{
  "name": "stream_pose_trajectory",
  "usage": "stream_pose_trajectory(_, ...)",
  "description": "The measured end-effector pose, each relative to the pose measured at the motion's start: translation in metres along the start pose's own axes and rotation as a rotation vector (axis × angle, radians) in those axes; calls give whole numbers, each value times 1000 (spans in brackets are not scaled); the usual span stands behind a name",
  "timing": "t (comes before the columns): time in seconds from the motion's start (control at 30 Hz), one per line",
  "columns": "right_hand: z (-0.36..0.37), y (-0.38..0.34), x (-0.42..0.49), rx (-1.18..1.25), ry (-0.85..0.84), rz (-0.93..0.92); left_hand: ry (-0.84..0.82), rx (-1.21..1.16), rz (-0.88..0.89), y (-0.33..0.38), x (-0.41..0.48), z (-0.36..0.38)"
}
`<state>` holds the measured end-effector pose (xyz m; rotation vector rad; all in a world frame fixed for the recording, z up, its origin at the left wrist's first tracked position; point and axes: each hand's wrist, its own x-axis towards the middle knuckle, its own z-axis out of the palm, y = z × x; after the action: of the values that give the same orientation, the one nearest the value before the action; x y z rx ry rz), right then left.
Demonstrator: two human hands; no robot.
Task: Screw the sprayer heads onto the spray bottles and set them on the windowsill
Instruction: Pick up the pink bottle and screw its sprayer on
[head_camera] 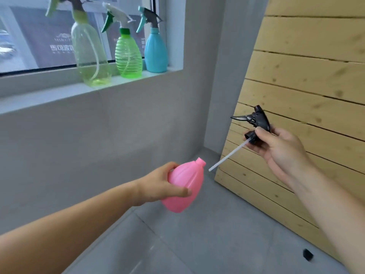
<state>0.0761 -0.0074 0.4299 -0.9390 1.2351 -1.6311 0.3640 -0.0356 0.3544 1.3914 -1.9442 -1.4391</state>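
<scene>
Up on the left, the windowsill (59, 95) carries three finished bottles: a tall clear yellow-green spray bottle (89, 54) right at the front edge of the ledge, a ribbed green spray bottle (128, 56) just beside it, and a blue spray bottle (156, 52) tucked near the right end where the sill meets the grey wall (199, 56). All three stand upright with sprayer heads on. I see plenty of bare ledge left of the tall bottle, very little on the right.

Below, my left hand (164, 184) comes in from the lower left, its grip clamped round the belly of the pink spray bottle (185, 186). The bottle hangs in the air over the grey floor (197, 244), tilted, open threaded neck pointing up and to the right. No head on it.

Just off that neck, close but apart, is the tip of the white dip tube (228, 155). It runs up and right into the black sprayer head (256, 123), which my right hand (280, 147) has pinched at the collar, thumb on top, fingers closed beneath. The trigger points left.

Behind the right hand stands a slatted wooden panel (306, 86), leaning close. Open room lies between my two hands and above the floor. A small dark object (307, 254) lies at the panel's lower edge; I cannot tell what it is.
</scene>
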Motion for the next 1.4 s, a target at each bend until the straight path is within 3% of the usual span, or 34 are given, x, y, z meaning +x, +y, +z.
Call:
stream_pose_trajectory(0.23,-20,-11,-27,-4,103,-116,1,8,1,12,-19,23)
stream_pose_trajectory(0.63,-23,3,-23,22,111,-58,-58,81,2,11,-11,42)
stream_pose_trajectory(0.87,-23,9,-13,-9,116,-49,-56,-35,-19,13,-5,42)
stream_pose_trajectory(1.17,7,44,-31,-83,-207,160,-95,-157,38,25,-9,47)
stream_pose_trajectory(1.4,3,42,-30,-123,-444,134,-111,-216,103,24,-16,43)
